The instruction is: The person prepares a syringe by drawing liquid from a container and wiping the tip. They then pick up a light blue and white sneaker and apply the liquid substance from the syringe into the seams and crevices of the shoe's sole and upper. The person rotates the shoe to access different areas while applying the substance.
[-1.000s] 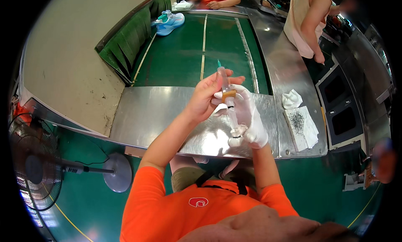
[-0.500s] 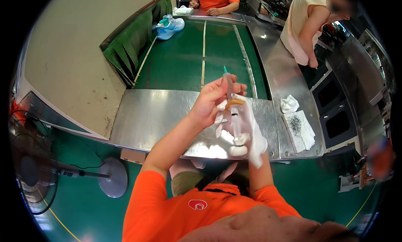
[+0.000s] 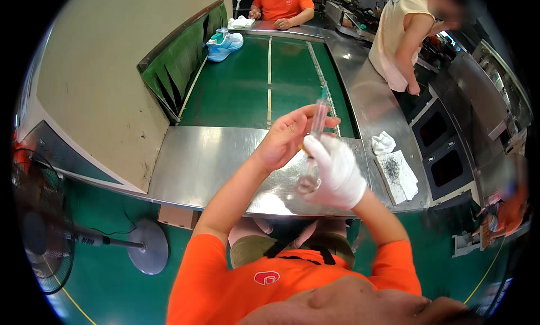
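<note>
A clear syringe [image 3: 319, 116] with a green tip points up and away from me above the metal ledge. My right hand [image 3: 336, 170], in a white glove, is closed around its lower part, and the plunger end sticks out below the fingers. Bare, my left hand [image 3: 279, 140] is just left of the syringe, its fingers loosely apart. Some of its fingertips show behind the barrel; whether they touch it is hard to see.
Beyond the metal ledge [image 3: 197, 156] lies a green conveyor belt [image 3: 242, 94] carrying a light blue shoe [image 3: 224, 45]. A crumpled white cloth [image 3: 383, 143] and a smudged white pad [image 3: 397, 176] lie at right. Two people work farther off. A fan [image 3: 48, 229] stands at left.
My gloved right hand has turned over and closed on the syringe. My left hand has loosened from the barrel. The syringe's tip has shifted to the right.
</note>
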### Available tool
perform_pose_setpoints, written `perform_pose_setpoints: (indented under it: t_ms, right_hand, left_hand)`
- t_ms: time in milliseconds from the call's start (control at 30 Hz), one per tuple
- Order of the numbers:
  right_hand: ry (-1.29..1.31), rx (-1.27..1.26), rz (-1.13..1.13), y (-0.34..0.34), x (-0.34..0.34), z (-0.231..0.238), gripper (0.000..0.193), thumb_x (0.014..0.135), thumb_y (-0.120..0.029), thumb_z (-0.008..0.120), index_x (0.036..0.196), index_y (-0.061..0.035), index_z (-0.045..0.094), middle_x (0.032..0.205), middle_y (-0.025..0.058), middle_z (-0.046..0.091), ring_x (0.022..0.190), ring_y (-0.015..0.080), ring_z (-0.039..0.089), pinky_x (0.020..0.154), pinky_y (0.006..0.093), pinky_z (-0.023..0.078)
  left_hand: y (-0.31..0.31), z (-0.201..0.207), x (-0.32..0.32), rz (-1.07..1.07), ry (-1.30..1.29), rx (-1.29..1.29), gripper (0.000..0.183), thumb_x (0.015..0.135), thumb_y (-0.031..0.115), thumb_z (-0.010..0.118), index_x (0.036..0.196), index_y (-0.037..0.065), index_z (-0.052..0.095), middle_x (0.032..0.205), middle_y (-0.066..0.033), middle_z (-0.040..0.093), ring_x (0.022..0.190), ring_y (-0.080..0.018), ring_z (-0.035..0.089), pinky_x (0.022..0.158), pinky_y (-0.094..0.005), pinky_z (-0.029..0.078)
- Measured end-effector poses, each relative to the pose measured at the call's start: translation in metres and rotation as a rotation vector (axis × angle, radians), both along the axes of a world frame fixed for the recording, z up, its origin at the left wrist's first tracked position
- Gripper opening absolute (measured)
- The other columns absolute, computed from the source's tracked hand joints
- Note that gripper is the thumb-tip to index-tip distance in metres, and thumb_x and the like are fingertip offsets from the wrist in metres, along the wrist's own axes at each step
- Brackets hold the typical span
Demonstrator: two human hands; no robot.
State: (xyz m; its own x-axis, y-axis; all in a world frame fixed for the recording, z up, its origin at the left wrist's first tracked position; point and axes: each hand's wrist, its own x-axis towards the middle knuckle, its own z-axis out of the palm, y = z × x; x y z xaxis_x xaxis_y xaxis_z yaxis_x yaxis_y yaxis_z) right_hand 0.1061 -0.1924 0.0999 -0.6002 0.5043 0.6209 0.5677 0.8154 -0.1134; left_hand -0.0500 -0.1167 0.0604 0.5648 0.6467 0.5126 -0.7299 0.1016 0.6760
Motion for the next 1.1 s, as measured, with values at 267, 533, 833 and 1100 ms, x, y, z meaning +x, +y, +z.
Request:
perform_pose_setpoints:
  t_ms: [267, 533, 833, 1100]
  right_hand:
    - [-0.332, 0.380, -0.389, 0.016, 0.058, 0.030, 0.065, 0.064, -0.010, 0.067, 0.128, -0.0085, 0.053, 0.112, 0.0161, 0.050, 0.094, 0.0297, 0.053, 0.078, 0.0408, 0.040]
    - [-0.522, 0.637, -0.438, 0.000, 0.079, 0.058, 0.049, 0.077, -0.013, 0.063, 0.126, -0.0113, 0.056, 0.108, 0.0133, 0.051, 0.089, 0.0250, 0.051, 0.074, 0.0367, 0.039]
    - [-0.545, 0.664, -0.490, -0.009, 0.083, 0.068, 0.045, 0.076, -0.013, 0.063, 0.121, -0.0103, 0.057, 0.105, 0.0116, 0.050, 0.080, 0.0213, 0.051, 0.070, 0.0352, 0.040]
    - [-0.475, 0.691, -0.505, -0.010, 0.093, 0.069, 0.054, 0.069, -0.012, 0.068, 0.121, -0.0091, 0.055, 0.105, 0.0133, 0.049, 0.078, 0.0237, 0.052, 0.073, 0.0378, 0.043]
  left_hand:
    - [0.031, -0.035, 0.011, 0.250, 0.158, -0.156, 0.047, 0.098, 0.031, 0.056, 0.131, -0.003, 0.051, 0.125, -0.0179, 0.061, 0.121, -0.0281, 0.056, 0.102, -0.0458, 0.047]
    - [0.035, -0.048, 0.017, 0.337, 0.285, -0.252, 0.036, 0.098, 0.028, 0.056, 0.123, 0.002, 0.058, 0.119, -0.0147, 0.064, 0.114, -0.0252, 0.060, 0.095, -0.0412, 0.051]
    - [0.040, -0.056, 0.014, 0.370, 0.313, -0.274, 0.032, 0.097, 0.028, 0.057, 0.116, 0.003, 0.062, 0.112, -0.0121, 0.067, 0.109, -0.0229, 0.062, 0.091, -0.0393, 0.052]
    - [0.040, -0.058, 0.015, 0.391, 0.319, -0.283, 0.027, 0.096, 0.026, 0.059, 0.108, 0.002, 0.065, 0.101, -0.0112, 0.069, 0.101, -0.0228, 0.066, 0.085, -0.0378, 0.055]
